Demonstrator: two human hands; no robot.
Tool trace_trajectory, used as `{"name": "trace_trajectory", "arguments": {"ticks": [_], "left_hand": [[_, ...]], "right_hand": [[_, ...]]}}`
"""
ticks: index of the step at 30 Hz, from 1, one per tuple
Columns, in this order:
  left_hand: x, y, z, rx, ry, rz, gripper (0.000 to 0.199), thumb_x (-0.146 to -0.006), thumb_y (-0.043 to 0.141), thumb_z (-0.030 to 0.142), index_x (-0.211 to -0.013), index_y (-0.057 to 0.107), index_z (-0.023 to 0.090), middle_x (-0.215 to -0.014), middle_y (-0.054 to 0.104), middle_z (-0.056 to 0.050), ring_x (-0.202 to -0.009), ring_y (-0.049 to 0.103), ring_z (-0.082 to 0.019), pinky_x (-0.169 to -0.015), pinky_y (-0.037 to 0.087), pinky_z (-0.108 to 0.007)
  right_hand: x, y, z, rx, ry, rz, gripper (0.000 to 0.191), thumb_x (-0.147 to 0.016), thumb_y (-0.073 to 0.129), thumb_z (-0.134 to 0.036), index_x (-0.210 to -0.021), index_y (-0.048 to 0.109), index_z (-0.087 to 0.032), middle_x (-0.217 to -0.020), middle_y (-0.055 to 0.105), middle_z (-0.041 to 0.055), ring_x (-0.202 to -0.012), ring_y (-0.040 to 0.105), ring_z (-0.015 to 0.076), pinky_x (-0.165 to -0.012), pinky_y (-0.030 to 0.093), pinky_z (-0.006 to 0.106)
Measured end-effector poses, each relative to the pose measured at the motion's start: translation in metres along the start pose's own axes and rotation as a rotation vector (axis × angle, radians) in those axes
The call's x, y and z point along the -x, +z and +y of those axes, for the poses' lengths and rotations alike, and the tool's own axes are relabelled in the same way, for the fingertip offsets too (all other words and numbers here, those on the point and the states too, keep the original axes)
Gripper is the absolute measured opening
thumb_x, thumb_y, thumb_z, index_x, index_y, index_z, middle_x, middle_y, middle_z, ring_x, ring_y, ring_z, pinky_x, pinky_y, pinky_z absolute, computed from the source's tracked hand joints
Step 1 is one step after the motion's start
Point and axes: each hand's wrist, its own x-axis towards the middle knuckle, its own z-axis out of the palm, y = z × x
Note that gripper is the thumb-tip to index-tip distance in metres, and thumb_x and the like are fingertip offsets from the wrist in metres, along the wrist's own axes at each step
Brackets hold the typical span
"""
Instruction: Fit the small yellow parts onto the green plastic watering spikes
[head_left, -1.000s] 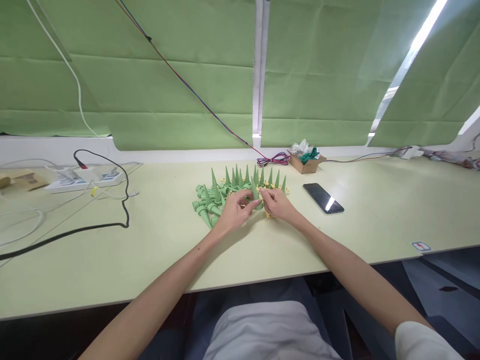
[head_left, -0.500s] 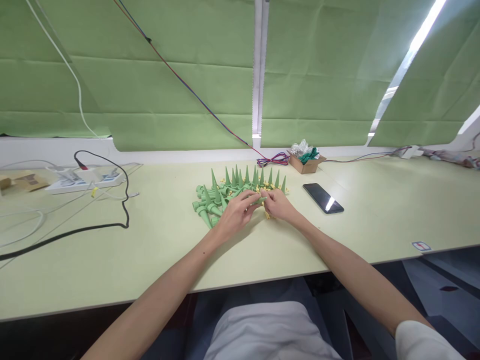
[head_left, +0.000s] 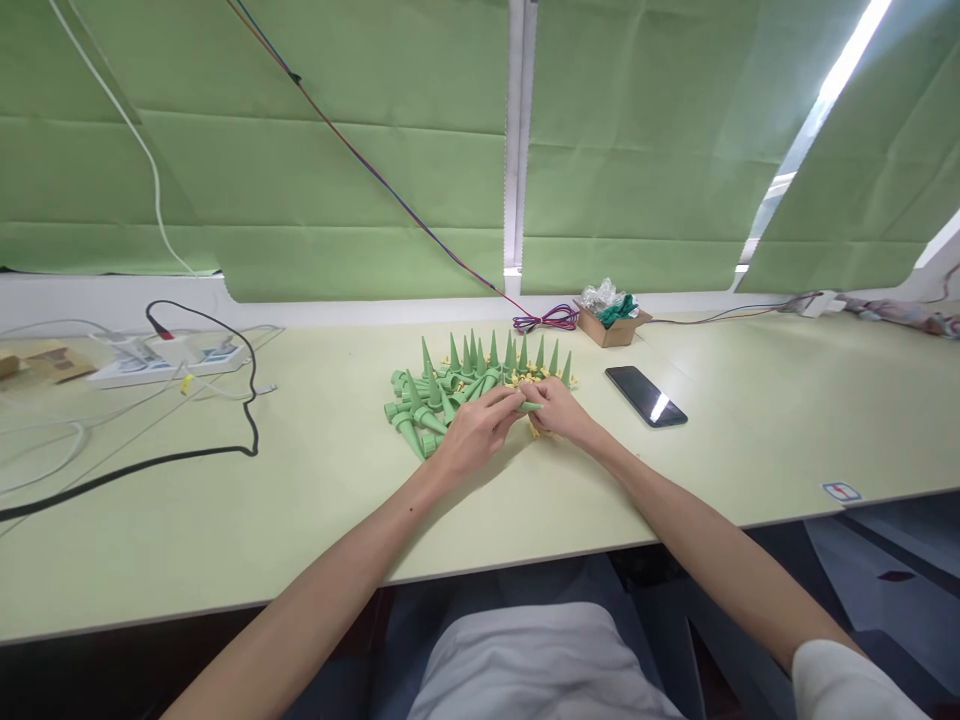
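My left hand (head_left: 480,430) is closed on a green cone piece (head_left: 531,407), whose tip points right between my hands. Against it, my right hand (head_left: 555,408) has its fingers curled together; what they pinch is too small to make out. Several green cones (head_left: 424,420) lie heaped left of and behind my left hand. A row of upright green cones (head_left: 554,358) stands behind both hands. Small yellow pieces (head_left: 538,430) show around and under my right hand.
On the pale table (head_left: 300,530) a black phone (head_left: 646,396) lies to the right. Behind it are a small cardboard box (head_left: 613,328) and a coiled cable (head_left: 551,318). A power strip (head_left: 169,365) and a black cable (head_left: 253,425) occupy the left.
The green cone between my hands has turned, its tip now reaching over the fingers of my right hand. My left fingers have closed in slightly; both hands stay close together.
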Motion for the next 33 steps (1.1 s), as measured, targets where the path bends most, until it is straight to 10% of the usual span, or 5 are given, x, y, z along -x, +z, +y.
{"name": "trace_trajectory", "arguments": {"ticks": [18,33], "left_hand": [[-0.007,0.003,0.008,0.247,-0.256,0.192,0.013,-0.078,0.069,0.028,-0.088,0.072,0.021,-0.087,0.068,-0.004,-0.053,0.044,-0.01,-0.056,0.037,-0.026],[-0.011,-0.002,0.011,0.504,-0.429,0.104,0.02,-0.081,0.066,0.037,-0.092,0.062,0.021,-0.05,0.049,0.004,-0.038,0.045,-0.011,-0.04,0.029,-0.024]], "right_hand": [[-0.003,0.002,0.004,0.05,-0.078,0.057,0.051,-0.094,0.033,-0.047,-0.05,0.028,-0.022,-0.039,0.033,-0.0033,-0.041,0.031,0.0091,-0.044,0.026,0.024],[-0.002,0.006,0.006,-0.006,-0.135,0.124,0.055,-0.096,0.034,-0.058,-0.054,0.031,-0.022,-0.044,0.036,-0.0028,-0.047,0.037,0.011,-0.049,0.03,0.025]]}}
